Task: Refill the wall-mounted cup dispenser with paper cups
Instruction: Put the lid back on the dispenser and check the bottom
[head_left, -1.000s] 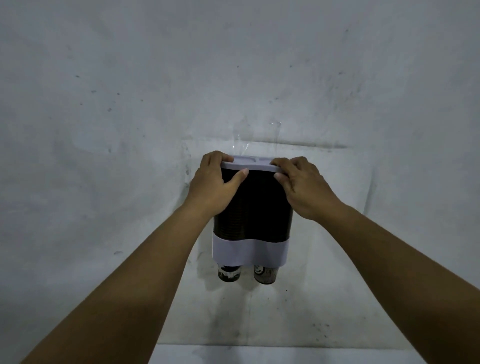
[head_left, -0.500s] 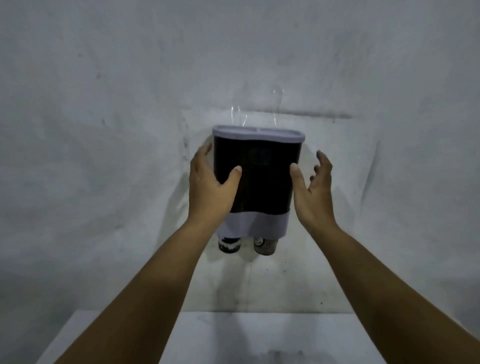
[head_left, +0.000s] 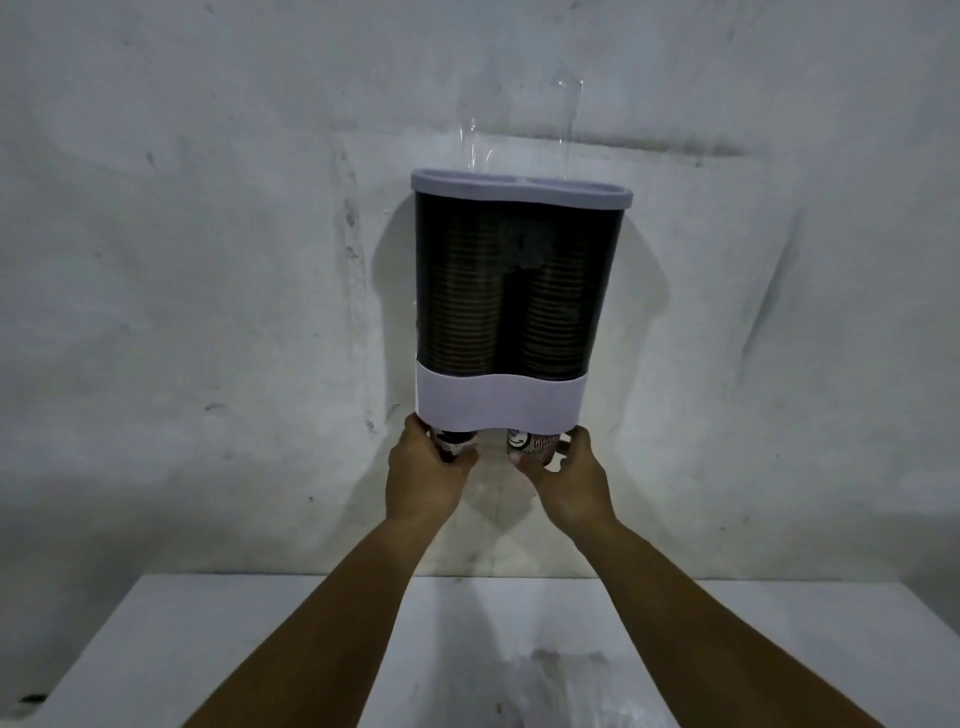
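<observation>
The cup dispenser (head_left: 519, 291) hangs on the wall: a dark see-through body with two stacks of paper cups inside, a pale lid on top and a pale band at the bottom. Two cups stick out below the band. My left hand (head_left: 423, 480) wraps its fingers around the left paper cup (head_left: 457, 441). My right hand (head_left: 569, 480) grips the right paper cup (head_left: 532, 444), which has printed markings.
A white table top (head_left: 208, 639) lies below the dispenser against the grey stained wall (head_left: 182, 260). A crumpled clear plastic wrapper (head_left: 561, 686) lies on the table near the front. Clear tape strips (head_left: 569, 119) hang on the wall above the lid.
Both hands have dropped from the lid, past the dispenser's sides, to the two cups sticking out underneath, and have closed on them. The view has tilted down, showing more table.
</observation>
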